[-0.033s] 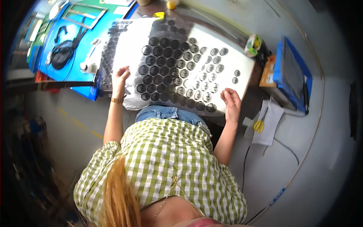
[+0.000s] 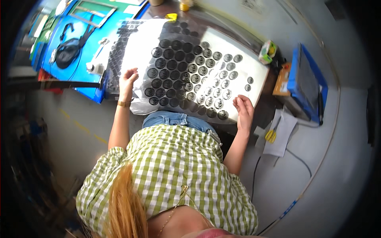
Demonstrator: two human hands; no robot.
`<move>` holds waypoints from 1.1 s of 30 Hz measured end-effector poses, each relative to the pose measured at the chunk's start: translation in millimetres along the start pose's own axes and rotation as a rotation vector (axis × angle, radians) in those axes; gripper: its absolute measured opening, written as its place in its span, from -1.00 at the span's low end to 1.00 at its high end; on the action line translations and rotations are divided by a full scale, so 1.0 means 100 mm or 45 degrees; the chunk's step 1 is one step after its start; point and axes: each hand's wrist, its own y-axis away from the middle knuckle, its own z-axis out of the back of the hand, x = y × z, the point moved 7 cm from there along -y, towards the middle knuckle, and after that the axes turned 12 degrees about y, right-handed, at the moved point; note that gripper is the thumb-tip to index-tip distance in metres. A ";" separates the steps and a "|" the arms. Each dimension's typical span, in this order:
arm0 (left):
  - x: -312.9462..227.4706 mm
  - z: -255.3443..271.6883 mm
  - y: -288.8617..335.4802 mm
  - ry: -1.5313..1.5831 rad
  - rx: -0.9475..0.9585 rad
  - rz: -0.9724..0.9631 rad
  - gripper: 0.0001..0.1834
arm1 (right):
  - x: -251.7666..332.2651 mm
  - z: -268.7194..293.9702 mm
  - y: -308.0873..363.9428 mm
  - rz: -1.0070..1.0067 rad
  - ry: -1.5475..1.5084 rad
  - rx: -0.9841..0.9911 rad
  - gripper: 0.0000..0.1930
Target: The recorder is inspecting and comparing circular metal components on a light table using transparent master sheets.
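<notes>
On dark table (image 2: 203, 16): black discs (image 2: 172, 64), white panel (image 2: 258, 69) | leftward: blue-covered bench (image 2: 48, 71) | both hands (image 2: 127, 81) (image 2: 245, 112): fingers loosely curled, grip unclear

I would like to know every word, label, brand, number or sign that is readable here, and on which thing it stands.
None is clear enough to quote.
Black discs: pale marks, too small to read.
Green-and-white package: coloured print, too blurred.
Orange box: pale marks, too blurred.
Dark patch at the top edge: speckled, too blurred to tell whether it is writing.
</notes>
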 end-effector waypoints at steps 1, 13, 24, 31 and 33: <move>-0.14 0.00 0.04 -0.155 -0.028 -0.158 -0.62 | 0.00 0.00 -0.02 -0.033 0.020 -0.005 -0.83; -1.02 -0.61 1.91 -0.820 1.681 0.567 -0.69 | -0.51 0.76 -0.41 -0.193 0.544 -0.208 -0.79; -1.51 -0.67 2.30 -0.328 1.699 0.812 -0.54 | 0.00 0.97 -0.48 -0.075 0.570 -0.228 -0.75; -1.47 -0.46 2.40 -0.270 1.597 0.984 -0.67 | 0.48 0.64 -0.65 0.012 0.393 -0.135 -0.70; -1.58 -0.44 2.45 -0.204 1.420 0.916 -0.60 | 0.15 0.70 -0.87 -0.014 0.285 -0.098 -0.70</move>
